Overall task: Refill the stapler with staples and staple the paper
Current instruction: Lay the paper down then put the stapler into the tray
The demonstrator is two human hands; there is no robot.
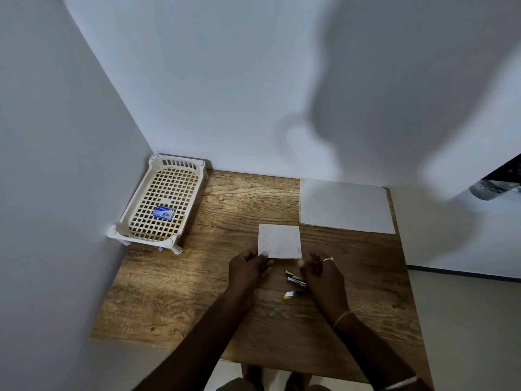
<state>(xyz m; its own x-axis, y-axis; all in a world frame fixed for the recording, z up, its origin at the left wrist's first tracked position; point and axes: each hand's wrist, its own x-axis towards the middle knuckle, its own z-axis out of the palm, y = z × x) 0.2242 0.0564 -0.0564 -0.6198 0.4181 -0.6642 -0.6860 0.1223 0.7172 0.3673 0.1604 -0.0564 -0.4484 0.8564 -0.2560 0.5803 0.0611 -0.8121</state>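
While the small paper sits mid-table, the left hand pinches its near-left corner, thumb on top; right hand has its fingers curled at the near-right corner, can't tell if it actually grips; stapler lies flipped open on the wood just near of the paper, partly under the right hand, neither hand holding it; blue staple box is in the basket at far left against the wall; big sheet lies flat far right.
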